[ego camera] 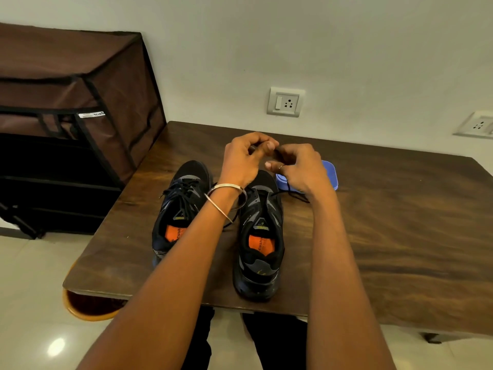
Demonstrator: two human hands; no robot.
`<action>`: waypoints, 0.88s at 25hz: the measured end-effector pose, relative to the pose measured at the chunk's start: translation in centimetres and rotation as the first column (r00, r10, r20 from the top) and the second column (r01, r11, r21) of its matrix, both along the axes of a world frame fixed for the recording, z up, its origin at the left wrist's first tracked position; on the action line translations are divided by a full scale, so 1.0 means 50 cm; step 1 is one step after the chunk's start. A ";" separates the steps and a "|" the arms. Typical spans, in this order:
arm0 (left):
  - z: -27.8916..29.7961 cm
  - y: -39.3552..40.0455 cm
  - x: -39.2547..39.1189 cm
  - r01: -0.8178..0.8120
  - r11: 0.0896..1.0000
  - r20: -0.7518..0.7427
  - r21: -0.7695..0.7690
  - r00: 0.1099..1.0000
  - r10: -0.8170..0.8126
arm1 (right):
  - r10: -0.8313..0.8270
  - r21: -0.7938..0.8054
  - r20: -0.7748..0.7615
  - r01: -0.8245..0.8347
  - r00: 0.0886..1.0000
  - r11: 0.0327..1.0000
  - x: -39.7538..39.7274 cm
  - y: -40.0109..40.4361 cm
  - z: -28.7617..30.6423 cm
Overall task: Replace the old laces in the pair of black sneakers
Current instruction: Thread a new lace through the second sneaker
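The table [386,236] is dark wood with a strong wavy grain and a dull sheen. On it, the two black sneakers [260,236] look like matt mesh cloth with smoother grey overlays and orange insoles. Far right, a blue box [332,173] looks like smooth plastic. At left, the brown rack cover [80,84] is matt fabric. The floor tiles [40,329] are glossy.

Black sneakers [218,222] w/ orange insoles (grey side panels), center frame. Table [386,236] dark brown woodgrain. Blue box [330,174] right of center. Brown fabric rack [74,102] w/ black trim, upper left. White wall [320,36].
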State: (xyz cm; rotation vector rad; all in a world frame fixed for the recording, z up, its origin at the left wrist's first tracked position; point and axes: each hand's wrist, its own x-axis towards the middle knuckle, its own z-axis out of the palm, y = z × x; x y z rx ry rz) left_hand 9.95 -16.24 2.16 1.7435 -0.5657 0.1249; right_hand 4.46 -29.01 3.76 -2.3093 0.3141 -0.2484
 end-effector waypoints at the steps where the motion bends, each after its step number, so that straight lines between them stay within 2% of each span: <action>1: 0.004 -0.001 0.001 0.009 1.000 0.006 -0.007 1.000 -0.009 | 0.009 0.065 0.059 -0.013 0.998 0.998 0.001 0.004 -0.002; 2: 0.006 0.003 0.004 0.019 1.000 0.012 -0.006 1.000 -0.018 | -0.027 0.144 0.128 0.008 0.991 0.990 -0.002 -0.002 -0.001; 4: 0.009 0.021 0.011 0.030 0.999 0.016 0.014 0.999 -0.030 | -0.236 0.378 0.297 0.113 0.925 0.919 -0.016 -0.018 0.017; 5: 0.009 0.035 0.016 0.025 0.999 0.019 0.045 0.999 -0.026 | -0.395 0.493 0.345 0.193 0.851 0.848 -0.023 -0.035 0.024; 7: 0.004 0.064 0.027 -0.017 0.992 0.047 0.127 0.999 0.011 | -0.686 0.656 0.324 0.368 0.651 0.659 -0.037 -0.068 0.030; 9: -0.003 0.088 0.034 -0.079 0.976 0.088 0.204 0.994 0.062 | -0.831 0.653 0.225 0.555 0.508 0.516 -0.050 -0.087 0.022; 10: -0.006 0.095 0.036 -0.100 0.968 0.101 0.232 0.992 0.079 | -0.847 0.564 0.170 0.655 0.503 0.503 -0.053 -0.095 0.016; 12: -0.009 0.093 0.036 -0.098 0.957 0.072 0.272 0.994 0.081 | -0.789 0.237 0.024 0.763 0.614 0.601 -0.055 -0.102 0.004; 13: -0.010 0.085 0.034 -0.079 0.949 0.038 0.304 0.997 0.071 | -0.724 0.059 -0.064 0.727 0.687 0.684 -0.054 -0.095 0.000; 14: -0.013 0.074 0.031 -0.053 0.937 0.003 0.344 0.998 0.055 | -0.632 -0.054 -0.124 0.631 0.765 0.774 -0.052 -0.082 0.002; 15: -0.016 0.062 0.026 -0.024 0.925 -0.026 0.380 0.999 0.037 | -0.515 -0.091 -0.138 0.506 0.846 0.857 -0.046 -0.065 0.004; 17: -0.020 0.040 0.014 0.033 0.923 -0.076 0.384 0.997 -0.004 | -0.232 0.002 -0.082 0.233 0.969 0.973 -0.030 -0.028 0.011; 19: -0.017 0.030 0.007 0.074 0.957 -0.146 0.279 0.989 -0.034 | -0.026 0.117 -0.027 0.029 0.999 0.993 -0.014 0.006 0.007; 22: -0.007 0.029 0.006 0.061 0.992 -0.347 0.113 0.938 -0.019 | -0.001 0.087 0.035 -0.003 0.999 0.996 0.007 0.027 -0.008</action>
